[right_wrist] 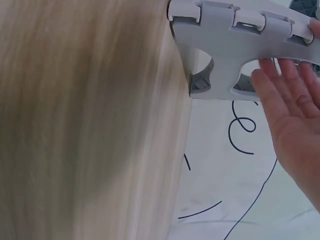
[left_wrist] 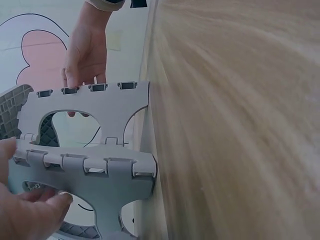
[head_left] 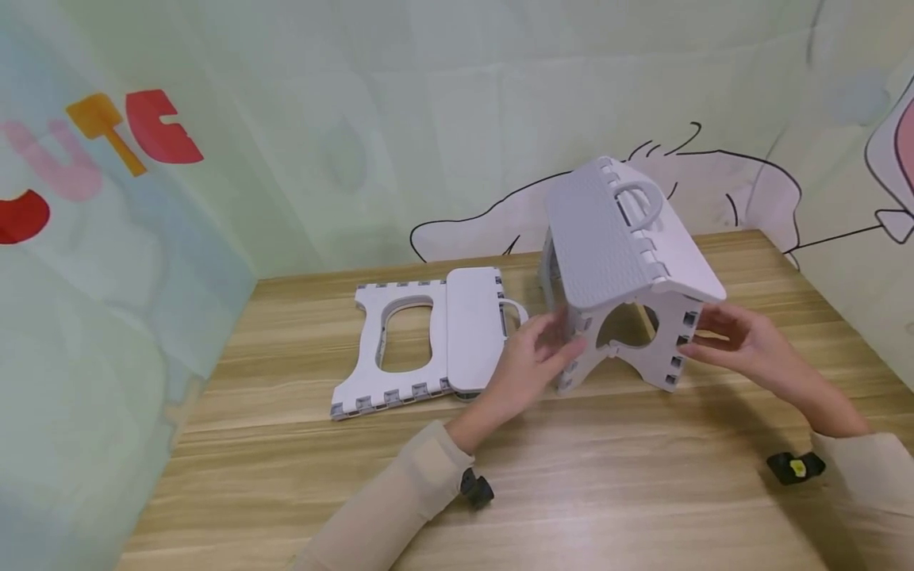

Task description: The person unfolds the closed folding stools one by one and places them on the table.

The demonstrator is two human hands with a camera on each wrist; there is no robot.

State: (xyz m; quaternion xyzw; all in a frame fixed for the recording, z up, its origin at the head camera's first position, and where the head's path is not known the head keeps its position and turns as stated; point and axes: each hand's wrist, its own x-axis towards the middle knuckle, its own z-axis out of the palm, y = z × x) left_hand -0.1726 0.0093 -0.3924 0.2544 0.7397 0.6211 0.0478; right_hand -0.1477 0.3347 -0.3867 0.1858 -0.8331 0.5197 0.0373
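Note:
A grey and white folding step stool (head_left: 596,238) stands on its legs, half unfolded. Its two top panels slope down from the middle hinge like a roof, and a loop handle (head_left: 653,208) sticks up there. At its left side my left hand (head_left: 524,365) grips the side leg, thumb along the front edge and fingers at the cutout. The right hand (head_left: 750,353) holds the opposite side leg, with its thumb at the front hinge edge; in the right wrist view its fingers (right_wrist: 292,85) reach into the cutout.
Left of the standing stool, a second stool (head_left: 474,333) lies folded flat, its oval leg opening facing up. Both are on a wood-grain table (head_left: 571,492). A printed curtain (head_left: 343,103) hangs along the back and left edges. Dark straps are at both wrists.

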